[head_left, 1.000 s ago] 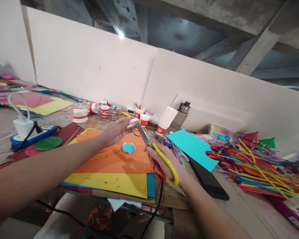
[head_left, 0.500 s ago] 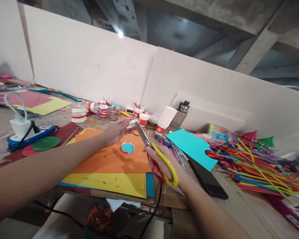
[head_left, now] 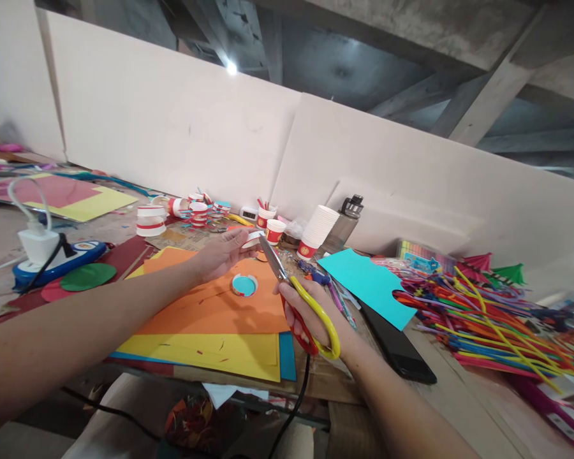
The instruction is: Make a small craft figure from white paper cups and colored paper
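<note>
Pinching a curved white, red-edged strip (head_left: 252, 240) in left hand (head_left: 222, 256); gripping yellow-and-red scissors (head_left: 300, 288) in curled right hand (head_left: 327, 308); cannot read lettering on cup (head_left: 274, 233).

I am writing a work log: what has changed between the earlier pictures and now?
Nothing visibly moved, and nothing was taken or let go; only the view shifted slightly. The left hand still holds the white paper piece, the right hand the scissors; the cup piece stays on the orange sheet.

White partition boards (head_left: 172, 115), grey concrete beams (head_left: 492, 95), bright light (head_left: 231, 67)
</note>
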Demonstrator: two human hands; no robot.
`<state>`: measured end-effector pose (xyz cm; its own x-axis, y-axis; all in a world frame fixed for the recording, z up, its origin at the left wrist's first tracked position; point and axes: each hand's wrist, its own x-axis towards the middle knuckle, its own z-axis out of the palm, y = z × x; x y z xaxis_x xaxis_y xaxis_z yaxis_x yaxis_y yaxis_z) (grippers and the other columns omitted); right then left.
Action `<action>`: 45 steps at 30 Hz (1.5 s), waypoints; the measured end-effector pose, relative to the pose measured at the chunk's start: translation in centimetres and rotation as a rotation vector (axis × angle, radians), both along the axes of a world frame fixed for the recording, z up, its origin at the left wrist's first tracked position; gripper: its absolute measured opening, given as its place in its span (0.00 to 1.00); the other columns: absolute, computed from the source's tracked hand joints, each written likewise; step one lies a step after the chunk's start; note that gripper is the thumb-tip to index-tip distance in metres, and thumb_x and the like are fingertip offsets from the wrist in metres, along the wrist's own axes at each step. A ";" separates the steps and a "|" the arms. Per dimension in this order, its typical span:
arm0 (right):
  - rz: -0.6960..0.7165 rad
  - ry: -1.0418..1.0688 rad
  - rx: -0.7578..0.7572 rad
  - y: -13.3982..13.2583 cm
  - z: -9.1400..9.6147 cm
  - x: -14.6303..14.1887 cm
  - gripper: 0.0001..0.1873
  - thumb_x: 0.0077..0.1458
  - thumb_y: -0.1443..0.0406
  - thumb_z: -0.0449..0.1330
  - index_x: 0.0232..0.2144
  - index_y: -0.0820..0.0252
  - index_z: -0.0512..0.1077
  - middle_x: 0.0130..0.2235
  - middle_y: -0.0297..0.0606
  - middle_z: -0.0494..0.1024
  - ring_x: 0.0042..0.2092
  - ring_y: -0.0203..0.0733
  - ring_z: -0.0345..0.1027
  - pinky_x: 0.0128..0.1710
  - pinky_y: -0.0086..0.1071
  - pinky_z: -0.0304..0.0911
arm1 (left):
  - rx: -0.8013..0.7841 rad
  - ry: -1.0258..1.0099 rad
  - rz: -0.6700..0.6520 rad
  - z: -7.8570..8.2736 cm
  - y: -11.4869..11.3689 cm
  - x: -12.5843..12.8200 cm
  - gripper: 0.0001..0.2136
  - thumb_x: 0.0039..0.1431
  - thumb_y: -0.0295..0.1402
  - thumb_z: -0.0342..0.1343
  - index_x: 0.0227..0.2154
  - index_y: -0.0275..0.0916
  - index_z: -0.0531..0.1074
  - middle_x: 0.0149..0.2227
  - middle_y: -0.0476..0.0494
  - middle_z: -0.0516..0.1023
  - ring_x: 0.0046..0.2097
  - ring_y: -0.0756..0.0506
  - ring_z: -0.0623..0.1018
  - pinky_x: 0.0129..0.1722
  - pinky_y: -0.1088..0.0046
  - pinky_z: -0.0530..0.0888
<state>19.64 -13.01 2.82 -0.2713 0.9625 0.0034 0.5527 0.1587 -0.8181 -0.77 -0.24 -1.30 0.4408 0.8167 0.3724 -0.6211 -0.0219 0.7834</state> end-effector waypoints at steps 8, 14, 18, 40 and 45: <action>0.019 -0.004 0.010 0.0 0.0 0.0 0.20 0.65 0.50 0.48 0.29 0.57 0.63 0.19 0.28 0.69 0.17 0.31 0.63 0.15 0.21 0.55 | 0.008 0.017 0.005 0.1 -0.1 0.0 0.16 0.56 0.41 0.66 0.44 0.36 0.80 0.44 0.39 0.82 0.45 0.45 0.79 0.45 0.70 0.74; 0.020 -0.007 0.027 0.1 -0.2 0.1 0.20 0.66 0.50 0.48 0.30 0.58 0.64 0.19 0.28 0.69 0.17 0.30 0.63 0.16 0.22 0.56 | 0.000 0.004 -0.001 0.1 -0.1 -0.1 0.16 0.55 0.40 0.67 0.44 0.36 0.80 0.44 0.39 0.82 0.44 0.45 0.79 0.45 0.70 0.75; 0.027 0.002 0.023 0.1 -0.1 0.1 0.18 0.65 0.51 0.49 0.30 0.57 0.63 0.20 0.28 0.70 0.17 0.30 0.63 0.16 0.22 0.57 | -0.003 0.007 0.001 0.0 0.0 -0.1 0.18 0.55 0.41 0.67 0.44 0.36 0.80 0.44 0.39 0.82 0.45 0.45 0.79 0.44 0.70 0.75; -0.024 0.062 -0.068 -0.4 0.2 -0.5 0.20 0.65 0.49 0.49 0.28 0.56 0.61 0.17 0.26 0.67 0.14 0.30 0.59 0.12 0.21 0.53 | 0.032 0.039 -0.004 0.1 0.0 -0.1 0.17 0.56 0.42 0.65 0.44 0.37 0.80 0.47 0.38 0.82 0.47 0.43 0.79 0.45 0.69 0.74; -0.046 0.100 -0.088 -0.4 0.4 -0.5 0.19 0.63 0.48 0.51 0.32 0.56 0.63 0.16 0.25 0.67 0.13 0.31 0.58 0.12 0.23 0.52 | 0.047 0.058 0.006 -0.2 0.1 -0.2 0.18 0.55 0.41 0.66 0.46 0.36 0.80 0.49 0.35 0.81 0.50 0.42 0.79 0.49 0.67 0.73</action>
